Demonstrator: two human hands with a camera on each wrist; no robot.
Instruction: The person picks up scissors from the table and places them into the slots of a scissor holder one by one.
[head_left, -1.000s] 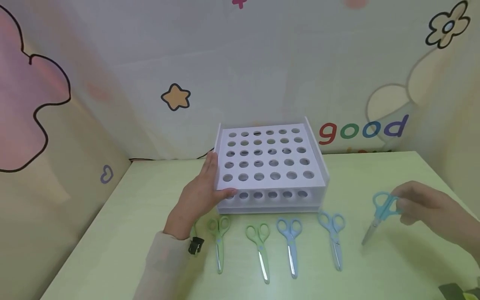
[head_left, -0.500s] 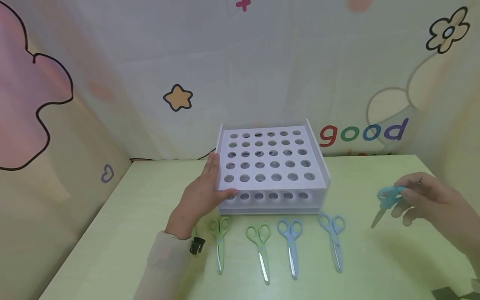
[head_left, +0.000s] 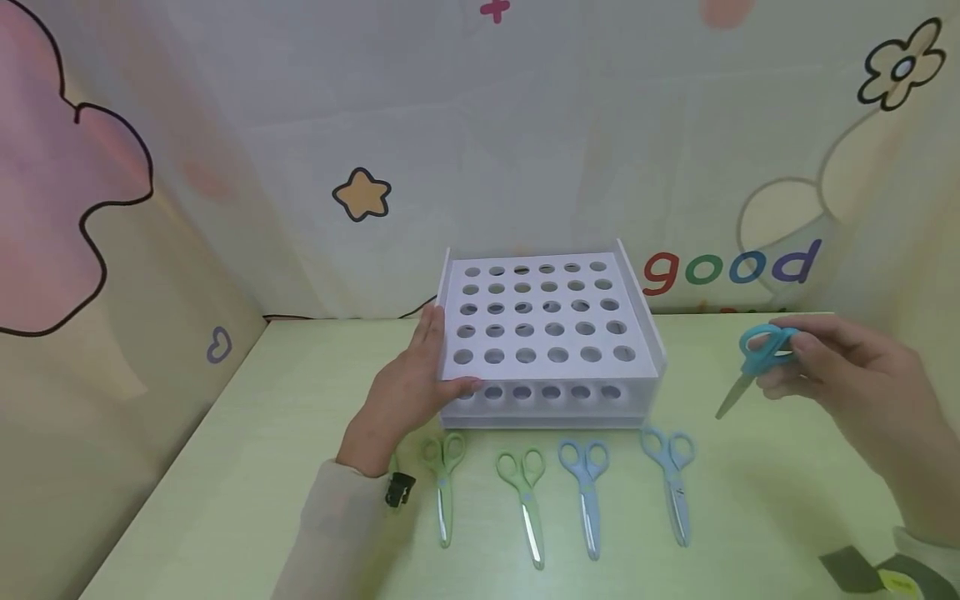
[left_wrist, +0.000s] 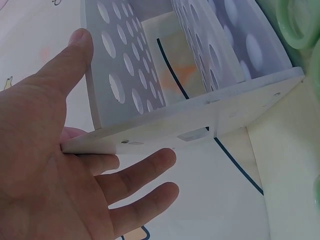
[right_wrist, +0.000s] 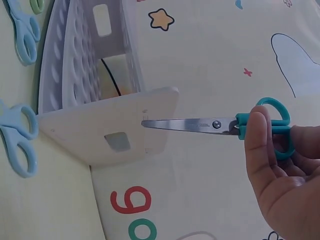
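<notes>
My left hand (head_left: pixel 405 392) rests on the left side of a white rack (head_left: pixel 540 342) with rows of round holes. Its thumb touches the front edge, and in the left wrist view the fingers (left_wrist: pixel 145 175) lie fairly straight along the side panel. Right of the rack, my right hand (head_left: pixel 862 362) pinches a pair of teal-handled scissors (head_left: pixel 759 360) by the handles, raised above the table. Their closed blades (right_wrist: pixel 185 125) point down and left in the head view. In the right wrist view, the tip overlaps the rack's side panel; contact cannot be told.
Green scissors (head_left: pixel 528 504) and blue scissors (head_left: pixel 589 500) lie in a row before the rack, several pairs in all. One green pair is partly hidden by the left wrist. The pale green table (head_left: pixel 225 475) meets a patterned cloth backdrop (head_left: pixel 525 150) behind the rack.
My right hand has lifted the teal scissors higher and turned them, passing slightly right and then back left. The left hand and rack keep their places; the view has shifted slightly.
</notes>
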